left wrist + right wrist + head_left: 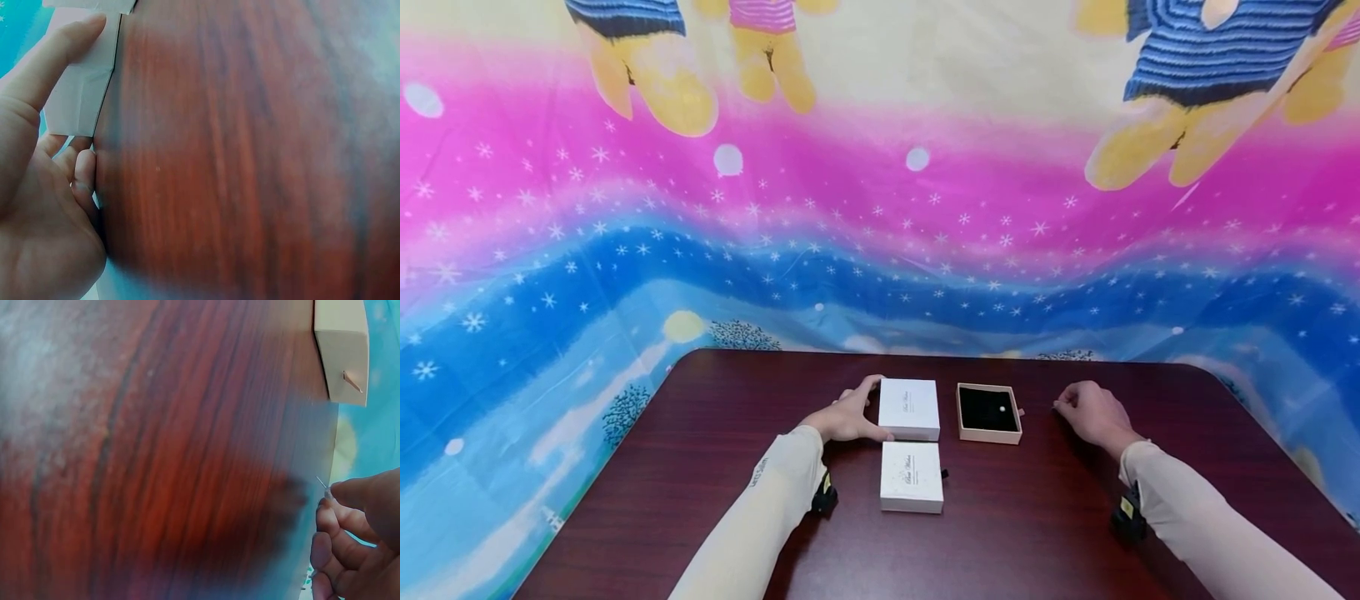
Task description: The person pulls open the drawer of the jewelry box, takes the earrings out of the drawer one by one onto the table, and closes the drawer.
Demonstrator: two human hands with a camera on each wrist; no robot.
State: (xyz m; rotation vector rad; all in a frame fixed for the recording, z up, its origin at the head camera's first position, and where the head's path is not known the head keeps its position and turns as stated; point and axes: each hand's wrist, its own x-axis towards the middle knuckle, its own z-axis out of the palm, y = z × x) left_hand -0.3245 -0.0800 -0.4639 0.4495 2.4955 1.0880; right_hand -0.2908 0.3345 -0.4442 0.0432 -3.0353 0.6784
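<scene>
My left hand [848,417] holds a white lidded box [909,408] from its left side, thumb at the near face and fingers toward the far side. In the left wrist view the thumb lies along the white box [81,100]. My right hand [1096,414] is above the table at the right. Between its thumb and forefinger it pinches a tiny stud earring [322,484], whose thin silver post sticks out; the rest is hidden. Between the hands lies an open box tray [989,437] with a black pad [983,408] and a small white pearl stud [1002,409] on it.
A second white box [912,477] with a dark ribbon tab [945,474] lies just nearer than the held box. A ribbon tab [352,382] also sticks out of the tray's right side. A printed cloth [880,250] hangs behind the dark red table [1015,533].
</scene>
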